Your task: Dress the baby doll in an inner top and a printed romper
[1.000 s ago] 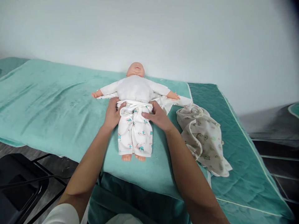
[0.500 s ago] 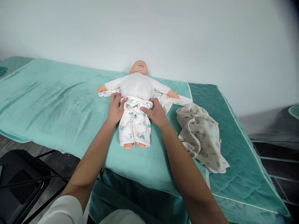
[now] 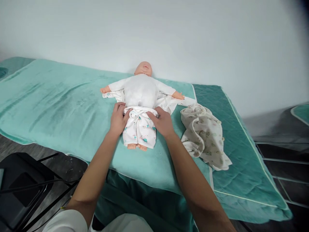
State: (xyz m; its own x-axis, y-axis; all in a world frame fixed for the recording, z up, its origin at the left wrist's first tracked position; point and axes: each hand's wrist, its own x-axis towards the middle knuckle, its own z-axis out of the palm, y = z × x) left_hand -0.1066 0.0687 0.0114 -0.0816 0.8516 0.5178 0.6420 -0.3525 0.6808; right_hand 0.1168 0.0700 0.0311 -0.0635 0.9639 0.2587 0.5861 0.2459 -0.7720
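On the bed lies a baby doll [image 3: 141, 90] on its back, arms spread, its head toward the wall. Its torso and upper arms are white cloth. White printed pants [image 3: 139, 130] cover its legs, with the feet showing below the cuffs. My left hand [image 3: 118, 118] grips the waistband on the left side, and my right hand [image 3: 161, 120] grips it on the right, thumbs on top. The fingertips are partly hidden by the fabric. Beneath the doll a printed baby shirt [image 3: 166, 103] is spread, its sleeves reaching out under the arms.
A crumpled cream printed cloth garment [image 3: 205, 135] lies right of the doll. The mint sheet [image 3: 60, 96] covers most of the bed, over a darker quilted cover [image 3: 241, 161]. A black chair [image 3: 24, 187] stands at the lower left. A white wall [image 3: 154, 32] rises behind.
My hands have drawn the waistband down toward the doll's feet, baring more of its lower belly. The pants legs look bunched shorter, and the doll's feet appear higher in the view.
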